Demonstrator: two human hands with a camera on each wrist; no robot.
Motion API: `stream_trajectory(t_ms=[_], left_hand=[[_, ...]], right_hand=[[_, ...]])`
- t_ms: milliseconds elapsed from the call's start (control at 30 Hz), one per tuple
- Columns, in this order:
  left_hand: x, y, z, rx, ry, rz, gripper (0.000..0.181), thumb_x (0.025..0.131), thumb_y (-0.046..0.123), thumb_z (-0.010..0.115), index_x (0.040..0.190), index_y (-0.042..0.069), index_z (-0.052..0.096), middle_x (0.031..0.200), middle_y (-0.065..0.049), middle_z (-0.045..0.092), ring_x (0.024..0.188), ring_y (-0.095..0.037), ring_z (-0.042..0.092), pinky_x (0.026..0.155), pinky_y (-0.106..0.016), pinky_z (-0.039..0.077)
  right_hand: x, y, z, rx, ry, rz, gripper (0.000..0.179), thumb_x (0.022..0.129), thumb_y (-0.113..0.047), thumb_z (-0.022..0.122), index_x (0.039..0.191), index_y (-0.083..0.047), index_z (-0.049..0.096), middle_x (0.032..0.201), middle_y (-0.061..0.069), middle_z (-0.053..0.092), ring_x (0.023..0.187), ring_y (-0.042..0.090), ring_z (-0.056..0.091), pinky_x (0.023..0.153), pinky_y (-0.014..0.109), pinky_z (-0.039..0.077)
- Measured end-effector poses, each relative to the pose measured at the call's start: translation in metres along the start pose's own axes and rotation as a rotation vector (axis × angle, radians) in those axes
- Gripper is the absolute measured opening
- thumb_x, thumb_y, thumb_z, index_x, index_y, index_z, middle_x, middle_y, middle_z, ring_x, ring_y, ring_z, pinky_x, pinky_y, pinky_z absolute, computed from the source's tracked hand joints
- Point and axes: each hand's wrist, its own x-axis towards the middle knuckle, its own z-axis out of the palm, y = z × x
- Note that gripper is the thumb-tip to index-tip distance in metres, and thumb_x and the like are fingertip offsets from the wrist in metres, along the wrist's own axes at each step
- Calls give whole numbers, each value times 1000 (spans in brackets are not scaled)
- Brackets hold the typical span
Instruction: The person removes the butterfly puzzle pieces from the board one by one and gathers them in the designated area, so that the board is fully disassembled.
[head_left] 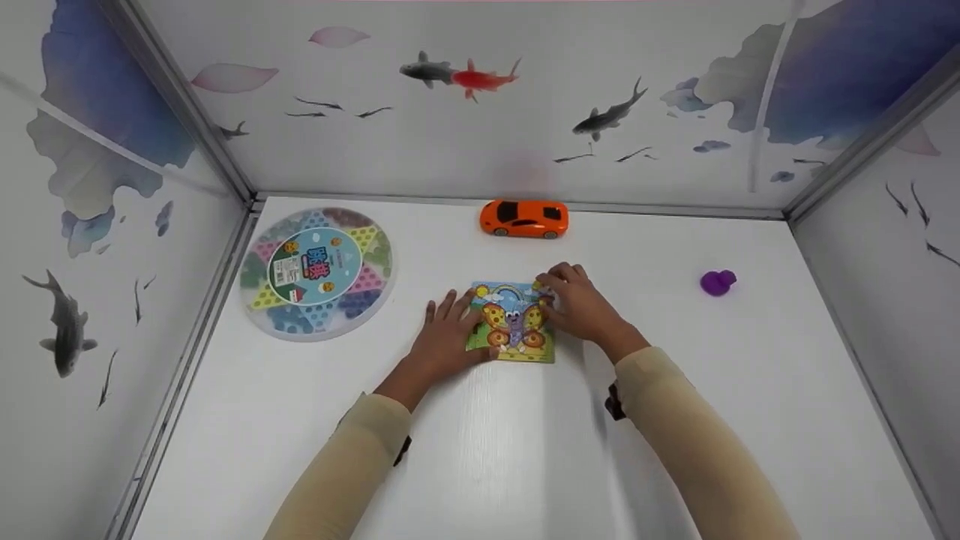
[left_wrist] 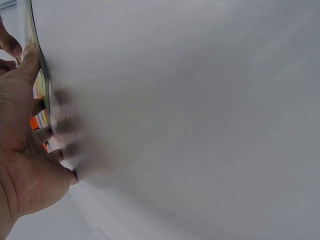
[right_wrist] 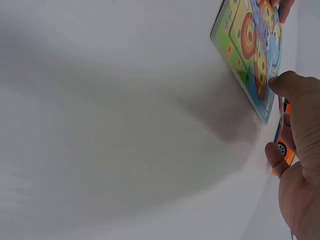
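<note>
A square jigsaw puzzle [head_left: 515, 341] with a butterfly picture lies on the white table. My left hand [head_left: 448, 335] rests at its left side, fingers spread, with the thumb on the lower edge. At the upper right corner, my right hand [head_left: 581, 301] pinches a thin puzzle piece [right_wrist: 281, 111] between thumb and fingers; most of the piece is hidden. In the right wrist view, the right thumb [right_wrist: 287, 82] is over the puzzle's edge. The left wrist view shows the left hand [left_wrist: 30, 145] against the board's side, its picture barely visible.
An orange toy car [head_left: 525, 219] stands behind the puzzle by the back wall. A round Chinese checkers box [head_left: 316, 274] lies at the left. At the right sits a small purple toy [head_left: 718, 283]. Printed panels with metal frames enclose the table [head_left: 480, 450].
</note>
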Motion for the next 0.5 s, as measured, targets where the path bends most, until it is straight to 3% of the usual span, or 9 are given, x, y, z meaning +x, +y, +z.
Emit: stream_trajectory(t_ms=[167, 267, 300, 500], left_hand=[[-2, 1, 1, -12, -2, 7, 81, 103, 66, 67, 166, 18, 50, 187, -7, 17, 175, -40, 8, 139, -67, 7], [-2, 0, 0, -14, 6, 11, 79, 103, 65, 68, 164, 18, 51, 187, -8, 19, 174, -41, 10, 139, -68, 8], [-3, 0, 0, -16, 10, 11, 79, 103, 64, 68, 164, 18, 52, 187, -8, 20, 174, -41, 11, 139, -68, 9], [-3, 2, -4, -33, 10, 16, 79, 103, 62, 70, 165, 16, 51, 186, -10, 20, 174, -42, 11, 138, -69, 8]], right_hand=[[-14, 19, -3, 34, 12, 40, 51, 105, -20, 75, 154, -10, 62, 150, 16, 55, 141, 37, 48, 125, 55, 48], [-22, 26, -4, 68, 23, 41, 48, 105, -17, 73, 151, -10, 64, 149, 17, 55, 138, 38, 48, 123, 58, 48], [-21, 38, 1, 88, 34, 17, 48, 106, -20, 72, 152, -11, 64, 149, 15, 55, 138, 35, 49, 124, 54, 49], [-29, 49, -2, 88, 28, 47, 44, 106, -19, 72, 148, -8, 65, 148, 16, 56, 137, 36, 51, 123, 54, 49]])
